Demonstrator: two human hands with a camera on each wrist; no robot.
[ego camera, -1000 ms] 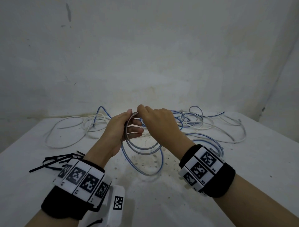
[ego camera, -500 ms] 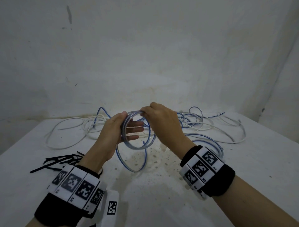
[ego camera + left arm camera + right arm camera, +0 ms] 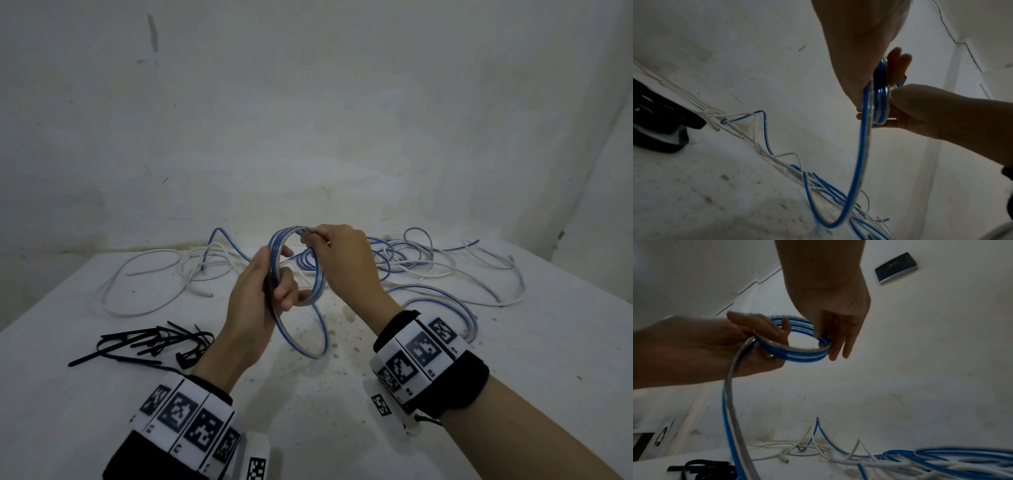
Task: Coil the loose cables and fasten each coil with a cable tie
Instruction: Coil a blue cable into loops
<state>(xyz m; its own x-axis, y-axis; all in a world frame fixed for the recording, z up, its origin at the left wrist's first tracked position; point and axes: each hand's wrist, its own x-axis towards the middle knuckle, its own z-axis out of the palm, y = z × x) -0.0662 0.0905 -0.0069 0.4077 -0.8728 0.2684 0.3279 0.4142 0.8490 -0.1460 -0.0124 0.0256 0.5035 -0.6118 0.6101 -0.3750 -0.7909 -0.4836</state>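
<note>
Raised higher than a second ago, the coil (image 3: pixel 295 265) sits above the tabletop (image 3: pixel 513 342), left hand (image 3: pixel 263 294) clamping its nine o'clock edge while right hand (image 3: pixel 337 253) pinches the top, apparently guiding another loop.

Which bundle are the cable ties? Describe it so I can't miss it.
On the white table, look to its near-left side, just left of the left hand. The cable ties lie there in a loose heap: short, straight black strips, unlike the long white and blue cables.

Left hand (image 3: pixel 255 294) raised, fingers curled, thumb opposing in grip. Right hand (image 3: pixel 337 255) just beside left fingertips, thumb and forefinger pinching.
</note>
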